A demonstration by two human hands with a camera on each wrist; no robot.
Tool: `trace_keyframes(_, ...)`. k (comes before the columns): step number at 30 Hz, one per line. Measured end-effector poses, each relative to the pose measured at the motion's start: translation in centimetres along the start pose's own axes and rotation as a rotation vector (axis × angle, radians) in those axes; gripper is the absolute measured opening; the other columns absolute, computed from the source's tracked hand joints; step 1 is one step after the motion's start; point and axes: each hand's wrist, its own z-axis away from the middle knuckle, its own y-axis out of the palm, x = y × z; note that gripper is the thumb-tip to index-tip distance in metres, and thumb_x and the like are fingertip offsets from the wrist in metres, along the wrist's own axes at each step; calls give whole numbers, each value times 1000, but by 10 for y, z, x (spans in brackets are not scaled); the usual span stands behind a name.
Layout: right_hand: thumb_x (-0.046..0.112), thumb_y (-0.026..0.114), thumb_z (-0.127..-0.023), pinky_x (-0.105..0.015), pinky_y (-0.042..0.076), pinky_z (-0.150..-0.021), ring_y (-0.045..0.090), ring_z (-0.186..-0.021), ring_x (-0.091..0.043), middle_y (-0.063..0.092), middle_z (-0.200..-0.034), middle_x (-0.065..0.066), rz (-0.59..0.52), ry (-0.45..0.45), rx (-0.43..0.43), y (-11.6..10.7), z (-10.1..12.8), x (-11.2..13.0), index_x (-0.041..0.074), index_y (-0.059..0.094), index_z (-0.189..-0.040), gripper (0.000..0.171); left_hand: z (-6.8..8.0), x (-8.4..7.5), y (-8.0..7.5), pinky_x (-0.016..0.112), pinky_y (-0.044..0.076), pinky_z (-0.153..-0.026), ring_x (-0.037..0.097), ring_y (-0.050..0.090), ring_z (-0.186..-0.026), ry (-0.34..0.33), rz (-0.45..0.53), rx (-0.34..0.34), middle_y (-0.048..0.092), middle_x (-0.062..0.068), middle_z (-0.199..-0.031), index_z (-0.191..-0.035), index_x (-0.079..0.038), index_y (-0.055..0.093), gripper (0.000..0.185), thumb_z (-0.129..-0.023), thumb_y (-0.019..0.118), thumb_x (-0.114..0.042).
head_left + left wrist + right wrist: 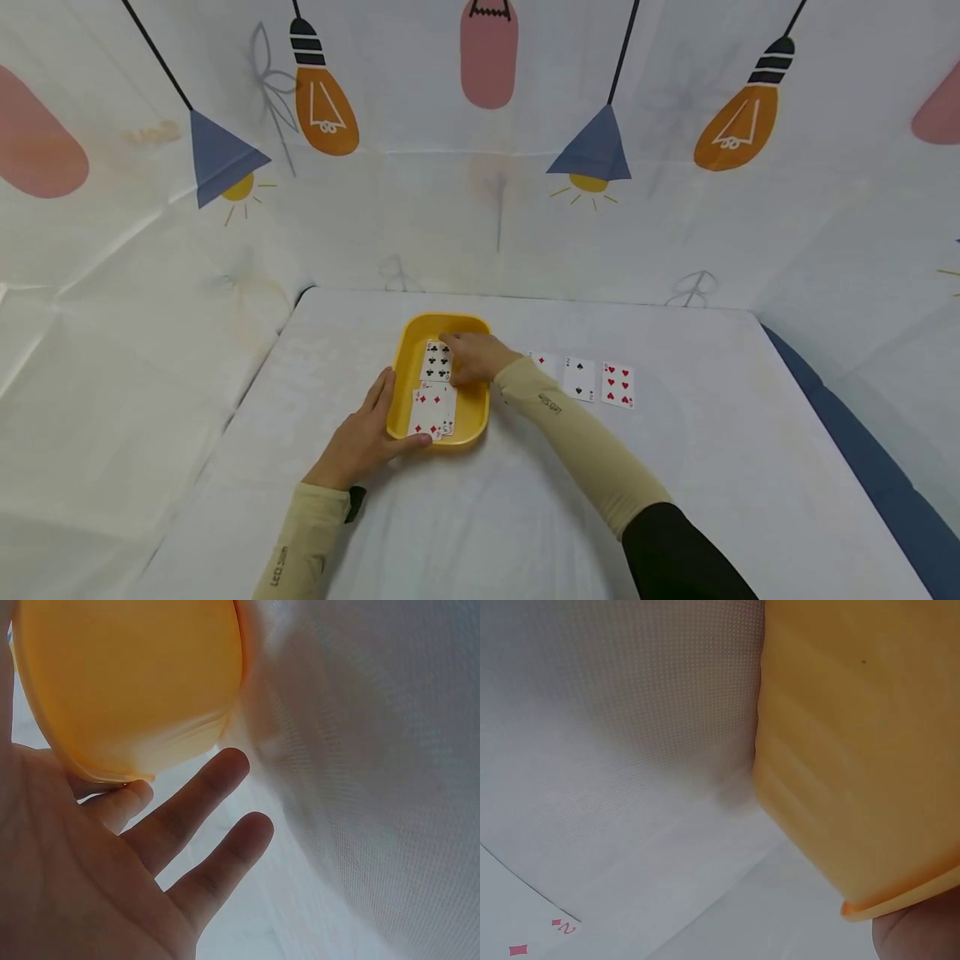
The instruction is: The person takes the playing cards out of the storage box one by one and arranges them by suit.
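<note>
A yellow tray [477, 408] stands on the white table. My left hand [367, 442] holds its near-left corner, thumb along the near rim and fingers against the left side. In the left wrist view, two fingers [202, 802] extend clear of the tray wall. My right hand [474, 357] reaches over the right rim and grips a six of clubs card [436, 363] by its edges. Nearer me in the tray, a four of diamonds [427, 410] overlaps another card with black pips. Part of the right hand shows at the rim in the right wrist view.
Right of the tray lie a two of diamonds [543, 362], partly behind the right forearm, a two of spades [579, 379] and a six of hearts [618, 386]. A white cloth backdrop [420, 225] printed with lamps and bulbs hangs behind the table.
</note>
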Motion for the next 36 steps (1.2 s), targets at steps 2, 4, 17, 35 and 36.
trace_keyframes(2,36,75,-89,-38,34,-115,45,-140,-24,46,-155,-9,-2,2,9,-1,0,1,12,34,-158,84,0,1,1,49,48,-101,31,61,-92,-1,-3,-2,8,9,-170,-164,-10,2,130,-76,65,-82)
trace_keyframes(4,38,76,-90,-38,34,-116,44,-140,-24,46,-155,-9,-5,6,17,-2,0,1,13,35,-158,83,-1,1,2,50,47,-102,32,62,-95,-1,-2,-5,8,9,-170,-164,-10,2,129,-76,67,-80)
trace_keyframes(17,45,76,-90,-39,29,-118,38,-145,-21,39,-160,-5,-49,79,86,0,-11,3,21,32,-160,86,-1,1,1,49,47,-102,32,62,-100,-4,20,2,7,7,-170,-164,-12,2,129,-76,67,-80)
trace_keyframes(35,37,77,-88,-40,30,-118,38,-144,-22,38,-160,-7,-94,48,78,0,-13,2,19,33,-159,86,-2,1,1,49,45,-104,35,60,-112,-9,38,3,7,6,-170,-164,-12,2,127,-77,70,-76)
trace_keyframes(36,36,77,-88,-40,29,-118,36,-145,-22,36,-160,-7,-92,46,74,0,-13,2,19,33,-160,86,-2,1,1,49,45,-104,35,60,-113,-7,40,1,8,6,-170,-164,-12,3,127,-77,70,-76)
